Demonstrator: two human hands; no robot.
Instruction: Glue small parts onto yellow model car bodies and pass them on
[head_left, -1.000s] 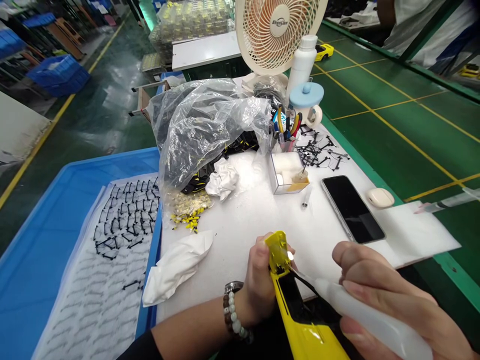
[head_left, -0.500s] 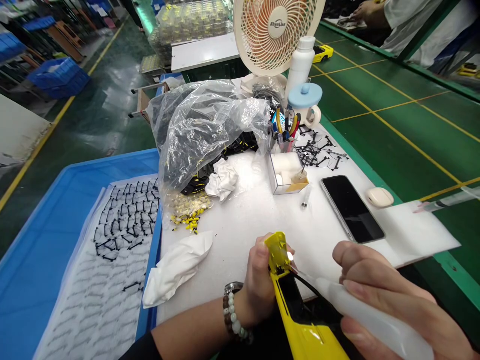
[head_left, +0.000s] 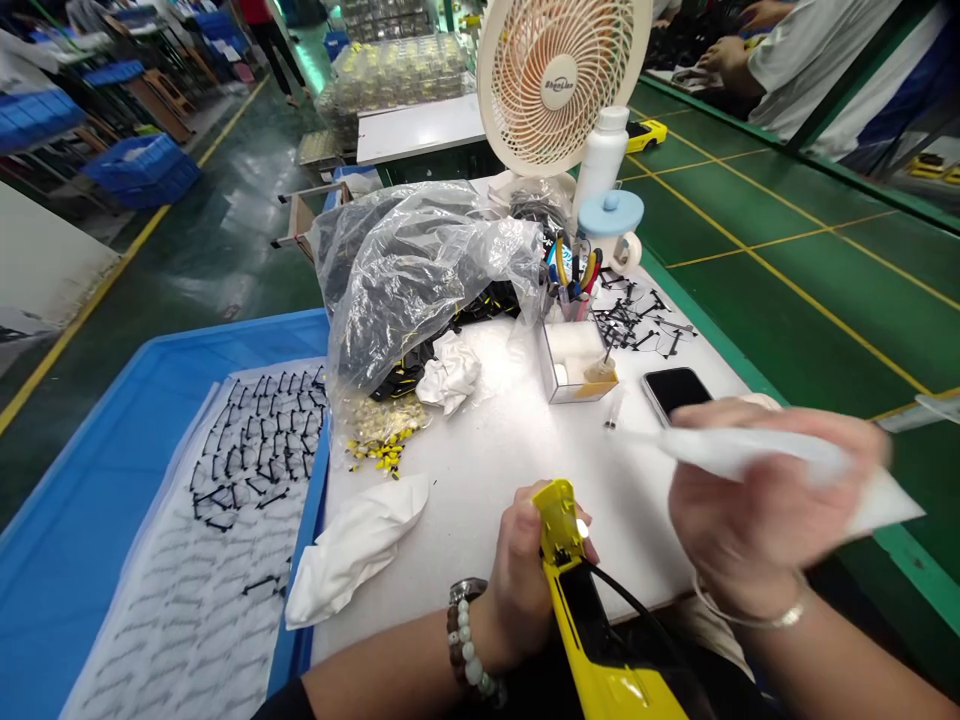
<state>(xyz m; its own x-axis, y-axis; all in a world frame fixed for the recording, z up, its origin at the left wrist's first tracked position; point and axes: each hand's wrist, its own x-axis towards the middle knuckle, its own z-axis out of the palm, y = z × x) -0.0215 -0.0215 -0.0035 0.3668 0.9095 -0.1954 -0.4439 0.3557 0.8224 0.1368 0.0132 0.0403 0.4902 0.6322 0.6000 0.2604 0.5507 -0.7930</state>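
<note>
Room around those fingers?

Open white bench top [head_left: 480, 500] lies just past the fingertips of the left hand [head_left: 517, 585] and runs across to the right hand [head_left: 769, 510]. Left of the left fingers, the bench edge meets a blue tray [head_left: 225, 338] holding a printed sheet [head_left: 187, 640] and rows of black parts [head_left: 259, 440]. Past the right fingers, a white foam sheet [head_left: 892, 510] sticks out over the bench's green edge.

And the yellow piece?

Yellow toy car body [head_left: 561, 525], glossy with a black opening, sits in the left fingers, which are closed around it at the bench's near edge. A thin black wire [head_left: 630, 600] curves away from it, below the right hand.

Right fingers?

Too blurred to say whether they're open or gripping. A white strip [head_left: 750, 450] shows across them, but I can't tell what it is.

Anything readable?

Only the fan [head_left: 562, 85] beyond the fingers: its hub looks like "ShenLian". A phone [head_left: 675, 388] lies just past the right fingertips, partly hidden by them, with a clear box of tools [head_left: 574, 360] to their left.
</note>
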